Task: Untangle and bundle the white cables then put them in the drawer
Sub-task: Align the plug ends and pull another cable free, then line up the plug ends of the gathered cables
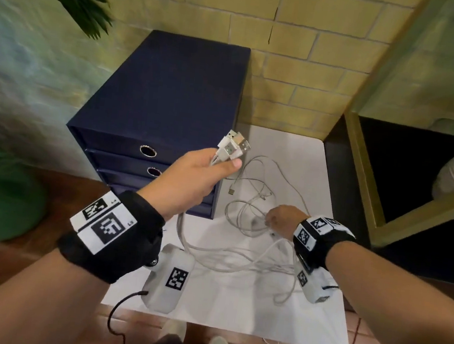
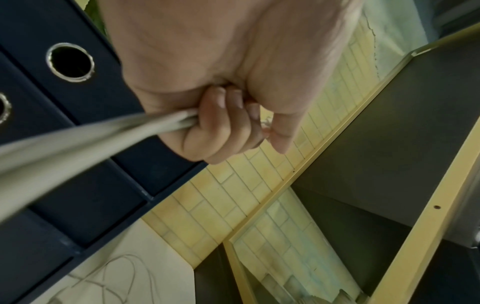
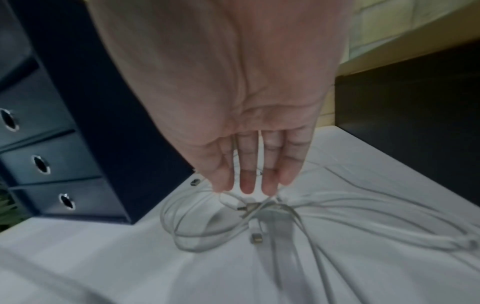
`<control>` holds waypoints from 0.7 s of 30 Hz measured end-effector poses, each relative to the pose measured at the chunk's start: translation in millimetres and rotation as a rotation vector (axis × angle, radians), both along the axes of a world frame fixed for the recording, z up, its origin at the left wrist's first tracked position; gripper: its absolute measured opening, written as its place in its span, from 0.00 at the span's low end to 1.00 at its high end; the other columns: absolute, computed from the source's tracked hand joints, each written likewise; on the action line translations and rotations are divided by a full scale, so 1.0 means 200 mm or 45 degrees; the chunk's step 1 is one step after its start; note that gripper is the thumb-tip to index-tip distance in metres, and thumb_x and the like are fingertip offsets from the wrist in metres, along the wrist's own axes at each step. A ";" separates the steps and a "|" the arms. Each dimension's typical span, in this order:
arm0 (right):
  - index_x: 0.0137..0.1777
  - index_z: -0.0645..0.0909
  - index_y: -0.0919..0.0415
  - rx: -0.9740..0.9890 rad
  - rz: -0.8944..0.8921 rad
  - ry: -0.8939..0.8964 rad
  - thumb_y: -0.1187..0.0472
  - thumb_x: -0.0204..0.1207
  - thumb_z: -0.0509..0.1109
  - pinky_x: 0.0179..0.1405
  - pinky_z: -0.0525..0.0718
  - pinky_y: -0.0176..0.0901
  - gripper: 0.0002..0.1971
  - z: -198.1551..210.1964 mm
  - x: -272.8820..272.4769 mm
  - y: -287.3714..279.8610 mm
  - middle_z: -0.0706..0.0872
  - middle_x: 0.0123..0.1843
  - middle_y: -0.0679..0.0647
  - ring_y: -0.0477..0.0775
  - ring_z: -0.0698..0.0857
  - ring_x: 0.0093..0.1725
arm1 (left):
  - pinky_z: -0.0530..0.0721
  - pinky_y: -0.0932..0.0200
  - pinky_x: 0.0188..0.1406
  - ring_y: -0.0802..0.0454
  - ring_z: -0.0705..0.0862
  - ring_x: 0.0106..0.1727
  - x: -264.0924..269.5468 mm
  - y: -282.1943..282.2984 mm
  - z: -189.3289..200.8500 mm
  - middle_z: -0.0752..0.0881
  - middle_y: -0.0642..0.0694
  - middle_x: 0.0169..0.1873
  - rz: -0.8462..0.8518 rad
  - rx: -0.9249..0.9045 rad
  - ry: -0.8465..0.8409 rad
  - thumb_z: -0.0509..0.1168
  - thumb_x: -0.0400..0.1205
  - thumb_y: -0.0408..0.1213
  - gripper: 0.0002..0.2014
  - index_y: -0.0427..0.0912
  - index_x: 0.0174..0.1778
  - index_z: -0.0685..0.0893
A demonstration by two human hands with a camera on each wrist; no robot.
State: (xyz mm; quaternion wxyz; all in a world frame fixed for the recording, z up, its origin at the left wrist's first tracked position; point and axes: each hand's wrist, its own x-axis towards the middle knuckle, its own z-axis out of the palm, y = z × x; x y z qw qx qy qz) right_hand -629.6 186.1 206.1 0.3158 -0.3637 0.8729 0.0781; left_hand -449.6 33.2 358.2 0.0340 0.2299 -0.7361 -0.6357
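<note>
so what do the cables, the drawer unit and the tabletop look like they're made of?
White cables: flexible rubbery or plastic sheath, matte, they droop in loose loops; USB plugs have shiny metal tips. Drawer unit: dark navy, matte, sharp edges, probably covered board; metal-ringed pull holes. Tabletop: smooth white, faint sheen, possibly laminate.

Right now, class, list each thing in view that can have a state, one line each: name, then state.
left hand: raised, gripping the cables just below their gathered USB plugs
right hand: fingers straight, tips reaching into the cable tangle
white cables: partly tangled, loose loops on the white table
drawer unit: all visible drawers closed
</note>
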 end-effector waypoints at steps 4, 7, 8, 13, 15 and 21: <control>0.63 0.81 0.58 -0.092 -0.045 0.021 0.65 0.78 0.60 0.65 0.78 0.47 0.16 -0.08 0.00 -0.02 0.78 0.66 0.60 0.63 0.79 0.65 | 0.54 0.61 0.20 0.56 0.57 0.23 -0.01 -0.03 -0.03 0.59 0.52 0.24 -0.009 -0.017 -0.002 0.64 0.82 0.48 0.13 0.43 0.41 0.73; 0.61 0.82 0.57 -0.234 -0.066 0.077 0.64 0.76 0.63 0.61 0.80 0.49 0.15 -0.12 -0.01 -0.05 0.76 0.64 0.58 0.64 0.80 0.62 | 0.52 0.55 0.25 0.54 0.56 0.25 0.00 -0.05 -0.05 0.58 0.51 0.25 0.004 0.003 0.002 0.64 0.82 0.48 0.12 0.44 0.42 0.73; 0.62 0.82 0.57 -0.287 -0.059 0.091 0.63 0.76 0.63 0.60 0.80 0.49 0.15 -0.13 -0.01 -0.06 0.76 0.64 0.57 0.64 0.79 0.63 | 0.52 0.54 0.26 0.54 0.56 0.25 0.00 -0.06 -0.05 0.58 0.51 0.25 0.011 0.012 0.007 0.64 0.82 0.48 0.12 0.43 0.42 0.73; 0.75 0.68 0.54 -0.339 0.108 0.196 0.62 0.77 0.63 0.63 0.76 0.51 0.25 -0.14 -0.03 -0.20 0.68 0.76 0.53 0.61 0.70 0.72 | 0.56 0.58 0.25 0.58 0.59 0.22 0.00 -0.11 -0.06 0.61 0.56 0.22 0.015 -0.080 0.035 0.63 0.83 0.48 0.18 0.35 0.40 0.72; 0.79 0.61 0.53 -0.235 0.216 0.217 0.63 0.76 0.64 0.65 0.75 0.54 0.31 -0.13 -0.04 -0.28 0.63 0.80 0.51 0.61 0.67 0.75 | 0.59 0.58 0.26 0.60 0.61 0.21 -0.01 -0.13 -0.05 0.63 0.59 0.20 0.003 -0.159 0.050 0.62 0.83 0.49 0.16 0.40 0.39 0.72; 0.82 0.53 0.50 0.005 0.467 0.127 0.60 0.79 0.61 0.73 0.69 0.56 0.33 -0.16 -0.04 -0.45 0.50 0.86 0.46 0.58 0.59 0.81 | 0.59 0.61 0.24 0.59 0.60 0.23 -0.03 -0.18 -0.05 0.62 0.58 0.22 -0.002 -0.137 0.091 0.62 0.84 0.49 0.15 0.45 0.37 0.71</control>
